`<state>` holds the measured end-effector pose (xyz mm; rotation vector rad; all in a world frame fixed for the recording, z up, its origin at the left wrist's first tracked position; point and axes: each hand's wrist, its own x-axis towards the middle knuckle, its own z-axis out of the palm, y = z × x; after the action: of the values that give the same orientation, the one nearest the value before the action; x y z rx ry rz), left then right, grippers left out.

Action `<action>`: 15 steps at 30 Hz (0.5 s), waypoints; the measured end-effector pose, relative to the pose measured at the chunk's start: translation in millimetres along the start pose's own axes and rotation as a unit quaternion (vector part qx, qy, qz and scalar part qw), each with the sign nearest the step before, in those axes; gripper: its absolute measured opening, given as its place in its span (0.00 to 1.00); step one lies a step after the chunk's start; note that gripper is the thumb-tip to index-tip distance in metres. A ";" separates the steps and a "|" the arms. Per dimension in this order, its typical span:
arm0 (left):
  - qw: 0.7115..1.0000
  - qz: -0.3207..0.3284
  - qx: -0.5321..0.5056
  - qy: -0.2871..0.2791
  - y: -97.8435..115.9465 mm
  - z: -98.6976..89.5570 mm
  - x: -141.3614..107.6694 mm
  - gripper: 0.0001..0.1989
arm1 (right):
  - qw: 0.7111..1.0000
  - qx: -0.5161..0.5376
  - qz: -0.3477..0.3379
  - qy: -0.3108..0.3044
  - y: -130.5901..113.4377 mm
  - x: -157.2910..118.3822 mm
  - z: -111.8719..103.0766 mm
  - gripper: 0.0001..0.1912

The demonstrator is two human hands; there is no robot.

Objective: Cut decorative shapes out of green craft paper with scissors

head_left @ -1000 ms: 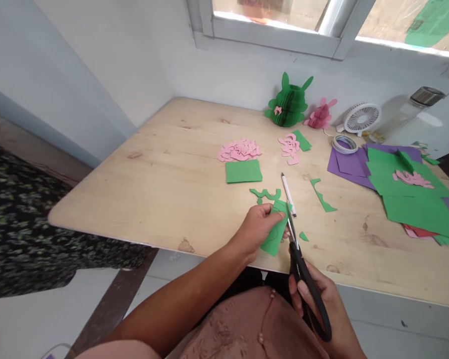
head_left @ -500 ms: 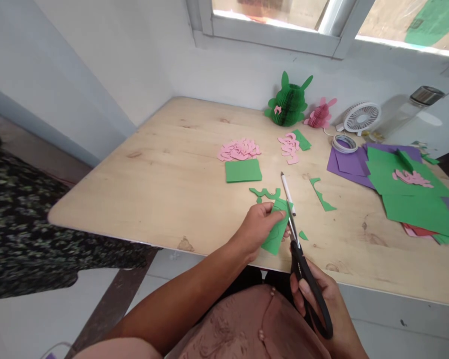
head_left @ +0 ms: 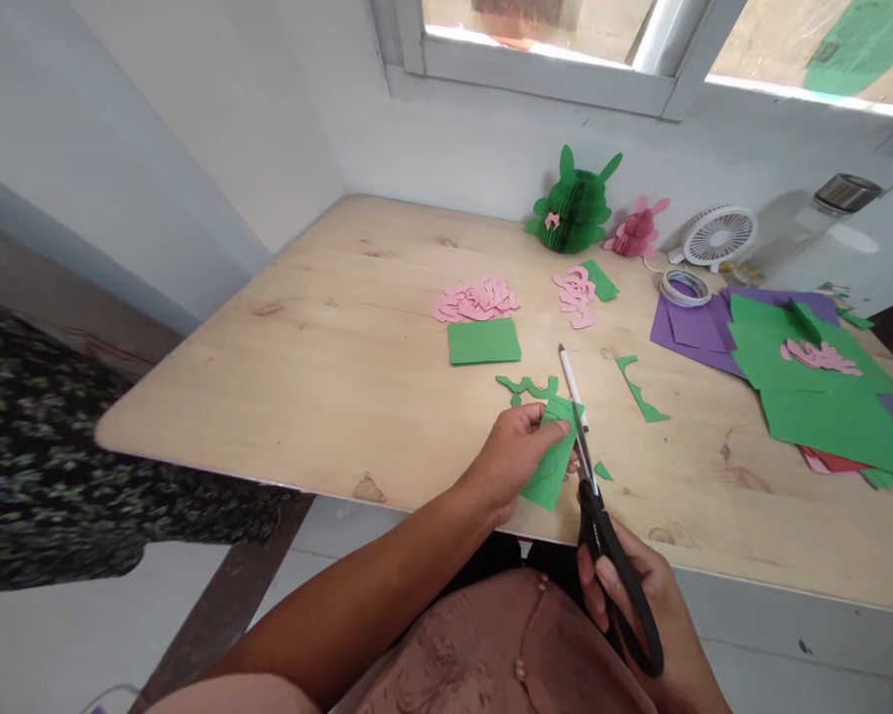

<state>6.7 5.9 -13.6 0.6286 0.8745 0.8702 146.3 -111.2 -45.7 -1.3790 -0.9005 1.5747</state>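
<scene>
My left hand point(head_left: 519, 451) pinches a small green paper piece point(head_left: 547, 476) with drawn lines, thumb on top, near the table's front edge. Black-handled scissors point(head_left: 601, 535) are in my right hand point(head_left: 636, 585), fingers through the loops. Their blades meet the right edge of the green paper close to my left thumb. Just beyond lie a wavy green offcut point(head_left: 528, 385) and a white pen point(head_left: 572, 377). A tiny green scrap point(head_left: 602, 471) and a longer green offcut point(head_left: 640, 390) rest to the right.
Farther back are a green card point(head_left: 483, 341), a pile of pink cutouts point(head_left: 476, 297) and a smaller pink group point(head_left: 574, 290). Paper figures point(head_left: 576, 213), a fan point(head_left: 718, 236), a tape roll point(head_left: 686, 288) and a glass bottle point(head_left: 804, 228) line the wall. Green sheets point(head_left: 833, 426) cover the right side.
My hands, the green paper and the scissors stay almost in place. At far left, the dark floral cloth has shifted slightly leftward.
</scene>
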 end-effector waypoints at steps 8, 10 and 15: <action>1.000 0.005 -0.004 -0.008 0.0 0.2 -0.1 0.03 | 1.000 -0.004 0.000 0.002 -1.2 -0.1 0.7 0.20; 1.000 0.006 0.000 -0.009 0.8 0.6 -0.1 0.03 | 1.000 -0.026 0.000 0.001 -3.1 0.5 -0.1 0.22; 1.000 -0.003 -0.005 0.000 2.7 1.6 -0.9 0.03 | 0.999 -0.035 -0.009 -0.004 -2.0 1.5 -3.1 0.26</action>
<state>6.7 6.3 -10.3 0.6170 0.8719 0.8682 149.5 -109.0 -44.9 -1.4102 -0.9781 1.5483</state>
